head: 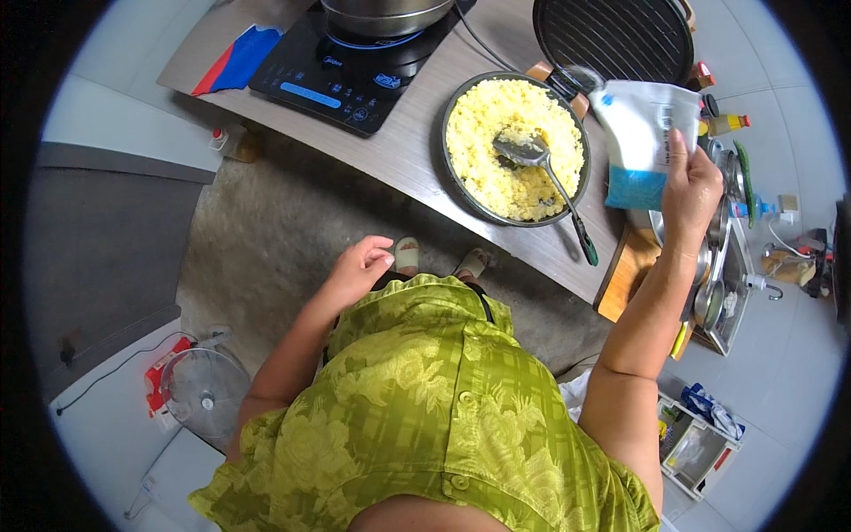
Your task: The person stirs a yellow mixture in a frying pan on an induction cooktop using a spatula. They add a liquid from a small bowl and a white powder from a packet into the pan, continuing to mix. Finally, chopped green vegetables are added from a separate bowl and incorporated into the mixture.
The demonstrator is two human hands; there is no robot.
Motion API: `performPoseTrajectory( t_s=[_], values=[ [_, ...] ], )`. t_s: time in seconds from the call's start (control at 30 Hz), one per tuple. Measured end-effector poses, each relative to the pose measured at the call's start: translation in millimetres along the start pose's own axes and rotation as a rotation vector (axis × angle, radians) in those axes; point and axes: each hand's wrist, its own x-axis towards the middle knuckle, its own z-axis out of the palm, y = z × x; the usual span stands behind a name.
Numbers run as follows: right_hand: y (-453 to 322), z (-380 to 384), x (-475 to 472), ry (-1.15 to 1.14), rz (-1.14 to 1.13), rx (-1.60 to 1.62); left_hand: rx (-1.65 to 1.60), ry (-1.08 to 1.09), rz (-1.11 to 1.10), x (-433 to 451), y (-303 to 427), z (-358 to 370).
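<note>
In my right hand [691,176] is a white-and-blue plastic packet [635,143] bearing print, gripped by its edge just right of the pan. My left hand [362,266] hangs beside my waist over the floor, fingers loosely bent, holding nothing. A round dark pan [459,186] stands on the counter, full of crumbly yellow food [485,116] that looks like egg-coated rice. Resting in the food is a metal spatula [525,151]. Its dark handle lies across the pan's rim, towards the lower right, and ends in green.
Left of the pan, an induction cooktop [319,86] carries a metal pot [389,13]. A black ridged grill plate [615,33] stands behind the pan. To the right are a wooden board [625,272], metal bowls [710,302], a cucumber [744,186] and bottles [728,124].
</note>
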Motion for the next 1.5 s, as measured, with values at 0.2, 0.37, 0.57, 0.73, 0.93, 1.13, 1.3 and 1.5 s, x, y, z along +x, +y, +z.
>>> performPoseTrajectory(
  t_s=[0.2,0.37,0.57,0.73,0.93,1.13,1.3,1.5],
  values=[
    [-5,0,-5,-0.095,-0.063,-0.03,0.03,0.026,-0.018,-6,-3,-2],
    [5,-7,-30,-0.113,-0.062,0.13,-0.007,0.05,0.018,-6,-18,-3],
    [26,-36,-51,-0.199,-0.009,0.157,0.003,0.033,-0.006,-5,-7,-7],
    [42,-58,-63,-0.166,0.036,0.026,-0.007,0.02,-0.031,0,-9,-7],
    [37,-57,-77,-0.249,0.123,0.024,0.009,-0.002,-0.012,6,-9,-5],
    [20,-35,-72,-0.207,0.038,0.078,0.005,-0.001,-0.034,5,-3,-7],
    [7,-7,-56,-0.185,-0.029,0.071,-0.035,0.013,-0.038,0,-16,-10],
    [-5,14,-39,-0.205,-0.02,0.051,-0.03,0.048,-0.029,-10,-24,-16]
  ],
)
